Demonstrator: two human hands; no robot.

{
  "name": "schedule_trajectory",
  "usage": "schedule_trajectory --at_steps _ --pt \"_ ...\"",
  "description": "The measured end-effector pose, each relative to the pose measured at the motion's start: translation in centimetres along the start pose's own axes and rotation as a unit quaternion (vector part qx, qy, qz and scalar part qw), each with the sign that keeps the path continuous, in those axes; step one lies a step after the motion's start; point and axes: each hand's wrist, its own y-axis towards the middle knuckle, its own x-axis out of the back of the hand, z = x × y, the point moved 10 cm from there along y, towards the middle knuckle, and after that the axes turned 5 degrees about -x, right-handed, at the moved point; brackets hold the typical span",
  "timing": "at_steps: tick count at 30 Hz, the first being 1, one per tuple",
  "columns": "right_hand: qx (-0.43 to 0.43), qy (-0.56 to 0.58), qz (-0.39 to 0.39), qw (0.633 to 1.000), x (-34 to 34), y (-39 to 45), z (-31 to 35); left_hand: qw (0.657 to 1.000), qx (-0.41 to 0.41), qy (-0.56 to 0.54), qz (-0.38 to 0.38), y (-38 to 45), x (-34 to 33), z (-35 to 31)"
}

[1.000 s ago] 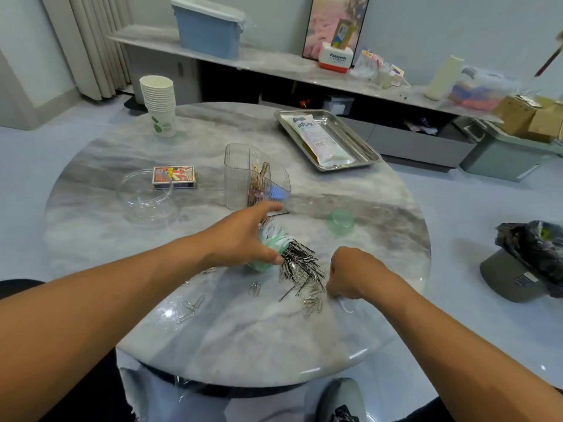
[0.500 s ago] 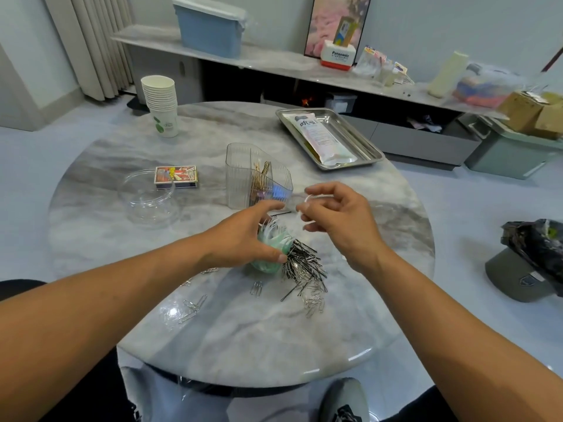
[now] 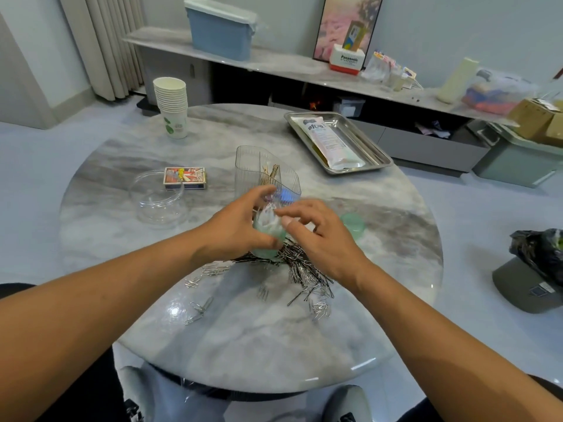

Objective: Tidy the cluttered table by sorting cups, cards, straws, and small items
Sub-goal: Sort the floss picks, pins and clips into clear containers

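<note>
Head view, left to right: near the tabletop's middle the left hand point(image 3: 234, 229) wraps the small green container point(image 3: 269, 236), upright amid the hairpin pile point(image 3: 301, 266). Right hand point(image 3: 320, 236), fingers loosely spread, hovers just right of its mouth, seemingly dropping clips in; whether it holds any, I cannot tell.

The right hand point(image 3: 320, 239) has come down from up in the air to the little green pot point(image 3: 268, 229) that the left hand point(image 3: 237, 229) holds, and its fingers are spread out now.
</note>
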Motion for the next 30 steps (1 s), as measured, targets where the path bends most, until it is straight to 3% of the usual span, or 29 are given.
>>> schedule_trajectory --at_steps 3,8,13,17,20,22,24,26,30 --pt "-0.055 0.025 -0.091 0.994 2.6 0.8 -2.1 0.995 0.034 -0.067 -0.063 0.1 2.2 0.5" --pt "-0.188 -0.204 -0.089 0.957 4.7 2.5 -9.4 0.978 0.075 -0.147 -0.124 -0.2 4.8 1.5" --pt "-0.266 -0.314 -0.035 0.911 5.1 3.4 -13.0 0.97 0.098 -0.197 -0.102 -0.6 4.7 2.0" --pt "-0.325 -0.283 0.005 0.902 4.1 3.4 -15.3 0.973 0.105 -0.189 -0.08 -0.9 4.4 1.8" --pt "-0.304 -0.287 -0.033 0.908 4.3 3.9 -14.3 0.97 0.111 -0.208 -0.068 -0.9 3.9 2.0" --pt "-0.262 -0.202 -0.092 0.939 4.7 4.7 -11.3 0.965 0.114 -0.227 -0.07 -0.8 3.9 2.1" --pt "-0.224 0.012 -0.133 0.965 4.5 5.0 -7.0 0.96 0.114 -0.245 -0.072 -0.9 4.1 1.9" --pt "-0.206 0.191 -0.111 0.953 2.9 4.9 -2.8 0.96 0.108 -0.248 -0.072 -0.8 4.2 1.3" --pt "-0.174 0.235 -0.055 0.955 0.1 3.8 1.9 0.97 0.075 -0.223 -0.064 -0.8 3.9 -0.8"
